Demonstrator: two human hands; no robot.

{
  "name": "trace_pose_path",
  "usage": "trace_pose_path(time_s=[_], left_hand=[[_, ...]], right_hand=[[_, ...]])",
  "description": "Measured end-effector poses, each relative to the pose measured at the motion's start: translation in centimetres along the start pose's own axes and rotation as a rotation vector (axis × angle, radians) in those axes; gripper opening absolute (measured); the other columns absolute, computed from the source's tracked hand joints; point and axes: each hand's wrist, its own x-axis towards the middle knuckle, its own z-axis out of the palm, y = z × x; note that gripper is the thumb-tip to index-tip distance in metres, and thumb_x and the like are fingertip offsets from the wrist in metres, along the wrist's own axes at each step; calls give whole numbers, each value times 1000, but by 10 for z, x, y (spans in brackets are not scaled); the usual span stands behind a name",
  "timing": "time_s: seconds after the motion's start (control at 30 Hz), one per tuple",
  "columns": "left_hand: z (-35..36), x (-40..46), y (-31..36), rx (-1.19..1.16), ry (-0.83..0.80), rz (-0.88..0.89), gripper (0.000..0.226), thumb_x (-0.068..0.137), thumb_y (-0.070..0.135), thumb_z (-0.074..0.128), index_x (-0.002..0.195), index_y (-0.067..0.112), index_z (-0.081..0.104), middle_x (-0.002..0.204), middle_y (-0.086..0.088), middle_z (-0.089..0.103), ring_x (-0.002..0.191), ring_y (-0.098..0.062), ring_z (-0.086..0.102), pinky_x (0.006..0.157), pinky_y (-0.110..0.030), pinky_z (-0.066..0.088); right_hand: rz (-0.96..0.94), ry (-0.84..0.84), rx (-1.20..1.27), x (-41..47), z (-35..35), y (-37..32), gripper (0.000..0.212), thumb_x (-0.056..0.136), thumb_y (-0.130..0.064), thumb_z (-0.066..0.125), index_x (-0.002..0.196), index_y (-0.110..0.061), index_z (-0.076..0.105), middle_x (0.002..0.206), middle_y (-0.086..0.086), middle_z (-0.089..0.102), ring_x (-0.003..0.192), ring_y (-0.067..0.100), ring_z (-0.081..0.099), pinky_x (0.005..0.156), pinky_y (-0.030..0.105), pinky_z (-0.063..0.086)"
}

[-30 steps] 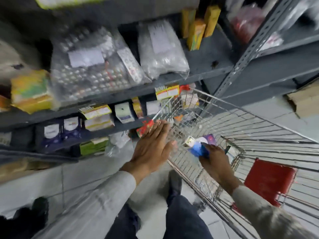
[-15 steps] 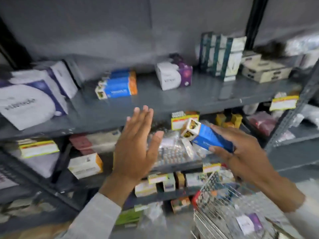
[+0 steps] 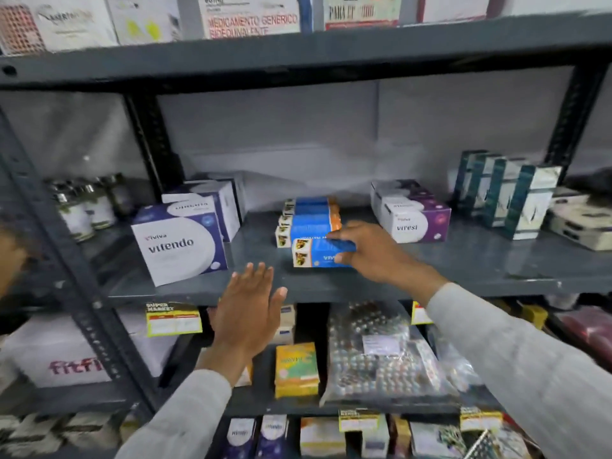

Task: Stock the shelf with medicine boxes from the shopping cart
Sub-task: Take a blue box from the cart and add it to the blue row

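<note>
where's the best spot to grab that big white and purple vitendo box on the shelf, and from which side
Take the vitendo box across its two narrow side faces, coming straight in from the open shelf front. It stands upright at the shelf's front edge with its wide face forward. A similar box sits close behind it, so a front-to-back pinch looks awkward. The open left hand is nearest.

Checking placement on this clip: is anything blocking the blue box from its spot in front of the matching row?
Nothing visible does. The right hand holds the blue box directly in front of the row of matching blue boxes, on bare shelf. The left hand hovers open below the shelf edge, clear.
</note>
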Motion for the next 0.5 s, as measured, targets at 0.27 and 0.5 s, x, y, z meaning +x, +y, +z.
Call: trace_pose_path(time_s=[0.27, 0.5], left_hand=[[6, -2, 1, 18, 30, -19, 65, 105, 54, 18, 153, 16, 40, 162, -4, 39, 152, -19, 29, 126, -42, 19], [9, -2, 0, -30, 64, -23, 61, 106, 53, 24, 152, 18, 43, 160, -3, 43, 151, -19, 32, 126, -41, 20]], right_hand=[[66, -71, 107, 43, 47, 5, 50, 88, -27, 75, 136, -31, 63, 139, -7, 59, 133, 22, 52, 115, 54, 37], [33, -68, 128, 35, 55, 8, 49, 93, -25, 70, 140, -30, 59, 140, -9, 57, 134, 18, 49, 116, 56, 33]])
